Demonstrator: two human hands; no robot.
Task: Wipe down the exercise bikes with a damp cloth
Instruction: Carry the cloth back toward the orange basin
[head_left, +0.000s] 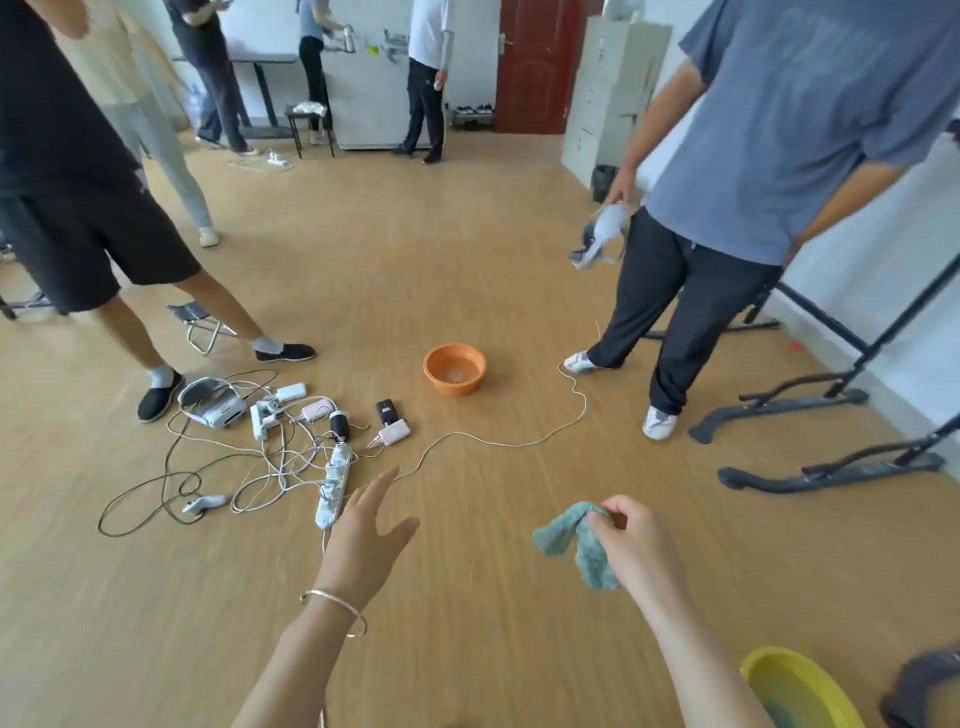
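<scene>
My right hand (636, 540) pinches a teal cloth (576, 540), which hangs limp over the wooden floor. My left hand (366, 535) is stretched forward with straight, spread fingers and holds nothing; a bangle sits on its wrist. An orange basin (453, 385) with a little water stands on the floor ahead of both hands. A yellow basin (795, 691) shows at the bottom right corner. The dark feet and frames of exercise machines (826, 470) stand along the right wall.
A power strip (334, 486) with tangled cables, chargers and headsets lies on the floor at left. A white cable (519, 441) runs across the middle. A person in a blue shirt (779, 130) stands at right, another in black shorts at left. Several people stand far back.
</scene>
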